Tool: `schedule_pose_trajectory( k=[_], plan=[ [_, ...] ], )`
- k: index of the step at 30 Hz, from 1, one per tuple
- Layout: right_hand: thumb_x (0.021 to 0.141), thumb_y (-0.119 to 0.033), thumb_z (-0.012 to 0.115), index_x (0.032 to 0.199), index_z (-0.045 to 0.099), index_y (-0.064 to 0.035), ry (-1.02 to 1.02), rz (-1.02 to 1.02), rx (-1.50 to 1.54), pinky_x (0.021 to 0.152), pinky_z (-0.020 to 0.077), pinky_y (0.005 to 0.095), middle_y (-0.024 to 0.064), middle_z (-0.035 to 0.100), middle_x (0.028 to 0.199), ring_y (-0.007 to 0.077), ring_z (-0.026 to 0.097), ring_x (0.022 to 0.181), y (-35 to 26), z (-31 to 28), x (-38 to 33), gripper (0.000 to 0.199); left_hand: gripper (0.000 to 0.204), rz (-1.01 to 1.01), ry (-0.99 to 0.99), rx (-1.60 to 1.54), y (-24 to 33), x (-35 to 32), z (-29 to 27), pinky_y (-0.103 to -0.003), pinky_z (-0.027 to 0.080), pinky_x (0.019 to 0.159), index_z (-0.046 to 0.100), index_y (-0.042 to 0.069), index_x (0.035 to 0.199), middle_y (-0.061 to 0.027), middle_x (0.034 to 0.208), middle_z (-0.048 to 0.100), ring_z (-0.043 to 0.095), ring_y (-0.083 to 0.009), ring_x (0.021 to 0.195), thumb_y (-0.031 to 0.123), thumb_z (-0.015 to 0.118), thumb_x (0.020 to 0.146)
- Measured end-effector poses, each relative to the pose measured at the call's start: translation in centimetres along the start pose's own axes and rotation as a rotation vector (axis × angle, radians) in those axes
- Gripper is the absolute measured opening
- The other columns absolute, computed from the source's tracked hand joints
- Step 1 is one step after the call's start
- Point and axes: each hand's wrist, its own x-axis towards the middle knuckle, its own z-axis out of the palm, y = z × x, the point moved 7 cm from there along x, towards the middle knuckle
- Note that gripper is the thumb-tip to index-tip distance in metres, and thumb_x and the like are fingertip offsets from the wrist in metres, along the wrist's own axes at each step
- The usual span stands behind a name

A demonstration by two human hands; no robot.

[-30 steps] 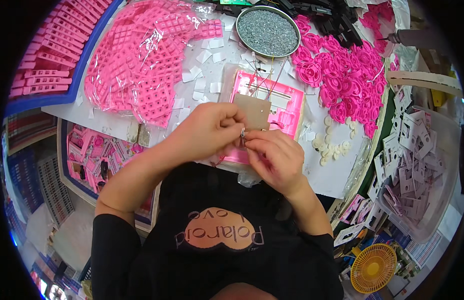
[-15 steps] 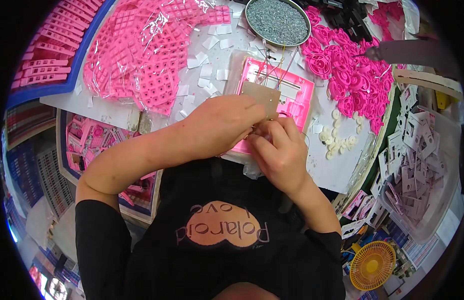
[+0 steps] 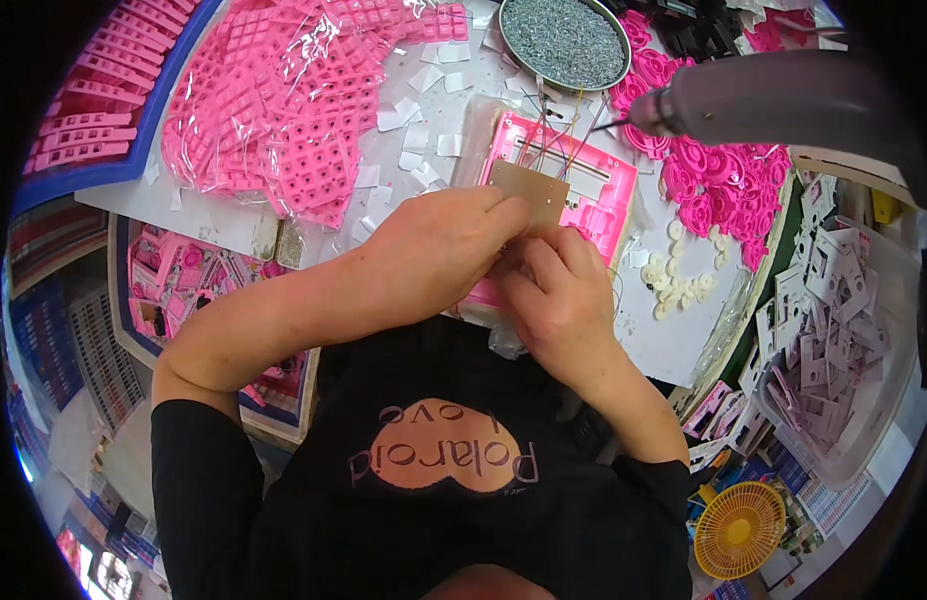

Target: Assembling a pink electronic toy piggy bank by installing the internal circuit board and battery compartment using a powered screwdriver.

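In front of me lies a pink plastic casing (image 3: 611, 190), tilted slightly, with thin wires (image 3: 543, 140) running over it. A tan flat board (image 3: 535, 190), probably a circuit board, stands over its middle. My left hand (image 3: 451, 240) is closed, its fingers gripping the board's near edge. Close against it, my right hand (image 3: 555, 295) is closed too, fingertips pinched together just below the board. Whatever is between the right fingertips is hidden by the fingers. A grey powered screwdriver (image 3: 753, 100) reaches in from the right, its bit pointing at the casing's far right corner.
Beyond the casing sits a round tray of small screws (image 3: 565, 42). Bagged pink keypad parts (image 3: 283, 120) lie at left, with white paper slips (image 3: 423, 78) scattered nearby. Pink rings (image 3: 713, 180) and white small wheels (image 3: 673, 285) are at right, beside a clear bin (image 3: 833, 360).
The screwdriver has swung leftward and now reaches over the pink rings toward the casing. The casing and board appear shifted slightly right in view. Both hands stay together at the board's near edge.
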Motion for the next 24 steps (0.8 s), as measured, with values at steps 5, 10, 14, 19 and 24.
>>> schedule_pose_trajectory(
  k=[5, 10, 14, 19, 24],
  plan=[
    [0.073, -0.010, 0.068, 0.111, 0.071, -0.0046, -0.122, 0.033, -0.006, 0.077, 0.0443, 0.0391, 0.0044, 0.061, 0.102, 0.0257, 0.055, 0.097, -0.8, 0.8, -1.5, 0.038, 0.028, -0.249, -0.085, -0.165, -1.5, 0.5, -0.1, -0.039, 0.050, 0.068, 0.056, 0.003, 0.110, -0.0129, 0.091, 0.061, 0.062, -0.0285, 0.080, 0.004, 0.068, 0.084],
    [0.072, -0.009, 0.070, 0.120, 0.068, -0.0038, -0.098, 0.076, -0.001, 0.077, 0.0441, 0.0399, 0.0053, 0.059, 0.100, 0.0269, 0.055, 0.096, -0.8, 1.0, -1.8, 0.048, 0.037, -0.197, 0.519, -0.112, -2.0, -0.4, -4.4, -0.028, 0.042, 0.060, 0.057, 0.004, 0.114, -0.0022, 0.089, 0.057, 0.048, -0.0114, 0.067, 0.009, 0.078, 0.084],
    [0.069, -0.007, 0.073, 0.118, 0.068, -0.0019, -0.084, 0.067, 0.050, 0.076, 0.0466, 0.0399, 0.0066, 0.059, 0.096, 0.0275, 0.056, 0.094, -0.7, 0.5, -1.5, 0.050, 0.043, -0.284, 0.274, 0.043, -0.1, -5.0, -2.2, -0.034, 0.047, 0.063, 0.057, 0.005, 0.108, -0.0100, 0.089, 0.060, 0.058, -0.0243, 0.070, 0.023, 0.083, 0.081],
    [0.067, -0.005, 0.075, 0.117, 0.067, 0.0022, -0.031, 0.061, 0.059, 0.075, 0.0503, 0.0380, 0.0083, 0.059, 0.092, 0.0275, 0.057, 0.090, -0.3, 0.2, -1.4, 0.051, 0.036, -0.628, 0.137, -0.385, -2.1, -9.8, 3.5, -0.027, 0.045, 0.060, 0.055, 0.004, 0.120, -0.0053, 0.083, 0.060, 0.057, -0.0127, 0.067, 0.011, 0.073, 0.089],
    [0.069, -0.005, 0.072, 0.119, 0.066, 0.0030, -0.098, 0.049, 0.022, 0.076, 0.0503, 0.0373, 0.0091, 0.058, 0.091, 0.0276, 0.057, 0.088, -0.5, 0.3, -1.3, 0.051, 0.029, -0.436, 0.250, -0.889, -2.1, -9.0, 0.4, -0.021, 0.040, 0.057, 0.057, 0.001, 0.124, 0.0003, 0.087, 0.064, 0.050, -0.0029, 0.063, 0.001, 0.059, 0.095]
  ],
)
